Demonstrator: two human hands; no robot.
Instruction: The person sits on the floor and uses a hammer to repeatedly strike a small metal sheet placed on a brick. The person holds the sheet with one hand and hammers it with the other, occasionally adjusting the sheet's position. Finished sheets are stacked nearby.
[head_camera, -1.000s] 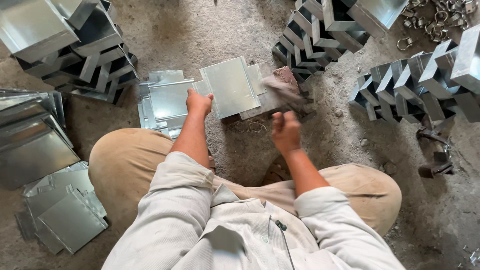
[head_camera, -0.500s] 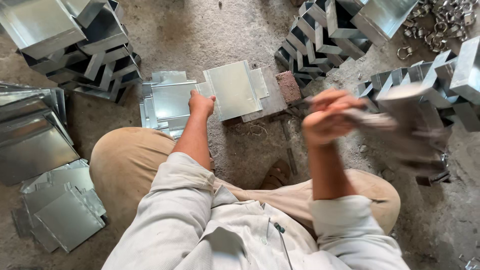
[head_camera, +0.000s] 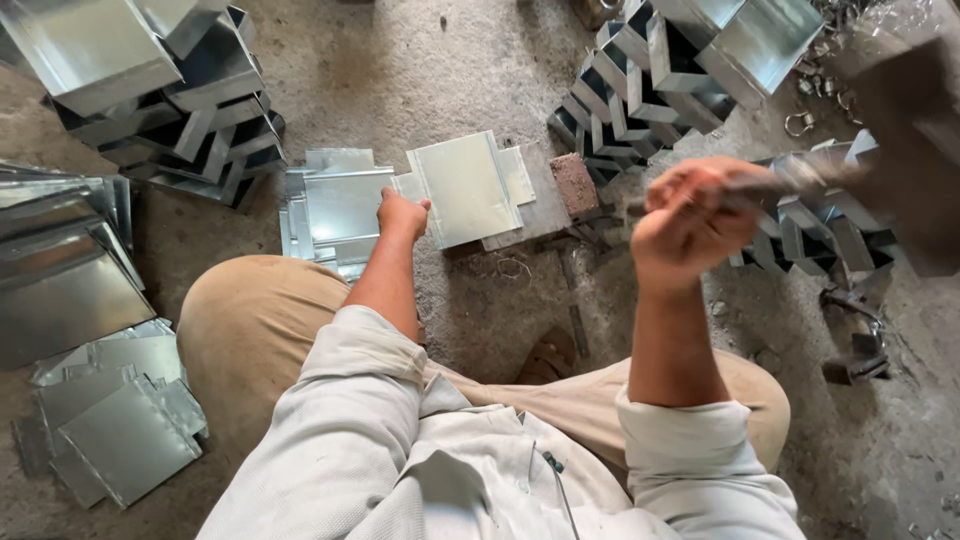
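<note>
Landmark: brick (head_camera: 574, 184), on the floor.
Folded metal channels (head_camera: 640, 75): stacked just behind brick.
Flat sheet stack (head_camera: 335, 205): well left of brick.
Metal rings (head_camera: 800, 122): right of brick, beyond channels.
Cut sheets (head_camera: 120, 425): far lower-left of brick.

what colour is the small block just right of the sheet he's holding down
Reddish-brown, like a brick, in the head view.
</note>
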